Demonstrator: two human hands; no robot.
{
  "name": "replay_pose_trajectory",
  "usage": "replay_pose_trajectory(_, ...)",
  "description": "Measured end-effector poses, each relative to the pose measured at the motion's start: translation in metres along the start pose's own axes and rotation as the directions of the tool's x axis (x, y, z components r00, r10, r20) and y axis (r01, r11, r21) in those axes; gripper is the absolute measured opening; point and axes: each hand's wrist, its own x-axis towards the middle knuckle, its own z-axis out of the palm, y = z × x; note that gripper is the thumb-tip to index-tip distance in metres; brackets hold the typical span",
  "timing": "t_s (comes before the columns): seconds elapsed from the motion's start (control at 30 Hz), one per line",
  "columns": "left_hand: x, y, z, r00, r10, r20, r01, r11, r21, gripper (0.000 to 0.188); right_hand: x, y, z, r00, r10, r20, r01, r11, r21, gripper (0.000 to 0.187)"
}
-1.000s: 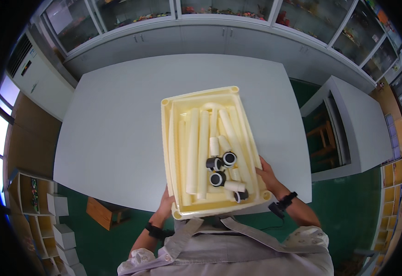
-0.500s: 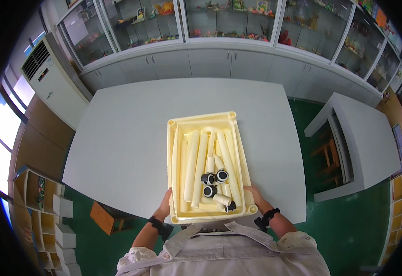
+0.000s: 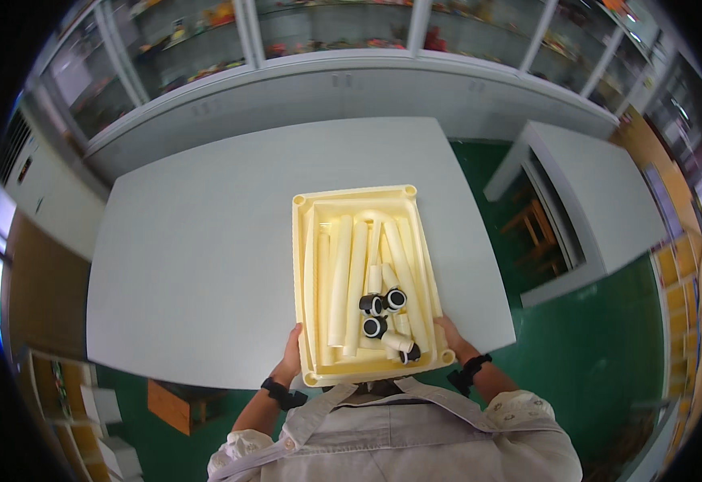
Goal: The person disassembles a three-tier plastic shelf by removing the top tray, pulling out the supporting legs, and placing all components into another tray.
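A cream-yellow plastic tray (image 3: 299,265) with round sockets at its corners is at the near side of the grey table, close to my body. My left hand (image 3: 290,353) grips its left edge near the front corner, and my right hand (image 3: 452,337) grips the opposite edge. Both hands' fingers are partly hidden by the tray. Inside lie several long cream tubes (image 3: 339,281), one curved piece (image 3: 376,215) and short cream connectors (image 3: 399,341). Several black-and-white caster wheels (image 3: 375,327) are heaped toward the front right.
The big grey table (image 3: 190,257) spreads out beyond the tray. To the right stands a smaller grey table (image 3: 600,185) with a wooden stool (image 3: 532,229) beneath it. Glass-fronted cabinets (image 3: 335,32) line the back. Another wooden stool (image 3: 170,406) is at the near left.
The table and room have shifted leftward and tilted in view, while the tray stays in front of me between both hands. The casters have shifted slightly to the right in view.
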Motion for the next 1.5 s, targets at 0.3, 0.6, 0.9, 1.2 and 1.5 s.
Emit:
replay_pose_trajectory(0.3,0.038,0.013,0.012,0.979,0.057,0.195,-0.058,0.998,-0.003,0.054,-0.032,-0.008,-0.002,0.903,-0.182,-0.39,0.06,0.95,-0.305,0.055)
replay_pose_trajectory(0.6,0.069,-0.027,-0.004,0.986,0.072,0.151,-0.077,0.997,0.026,0.055,-0.063,-0.025,0.01,0.982,0.057,-0.18,-0.032,0.99,0.139,0.053)
replay_pose_trajectory(0.9,0.023,-0.023,0.044,0.996,0.068,-0.051,-0.072,0.995,-0.063,0.052,-0.054,-0.023,-0.018,0.981,-0.157,0.116,0.141,0.981,0.134,0.056)
replay_pose_trajectory(1.2,0.038,-0.032,0.006,0.985,0.166,-0.049,-0.162,0.985,0.064,0.05,-0.061,-0.029,-0.029,0.955,-0.236,0.181,0.254,0.964,-0.085,0.066)
replay_pose_trajectory(1.5,-0.051,-0.096,0.007,0.954,0.265,-0.139,-0.204,0.917,0.344,0.053,-0.115,0.029,-0.05,0.98,-0.198,0.02,0.193,0.921,-0.337,0.076)
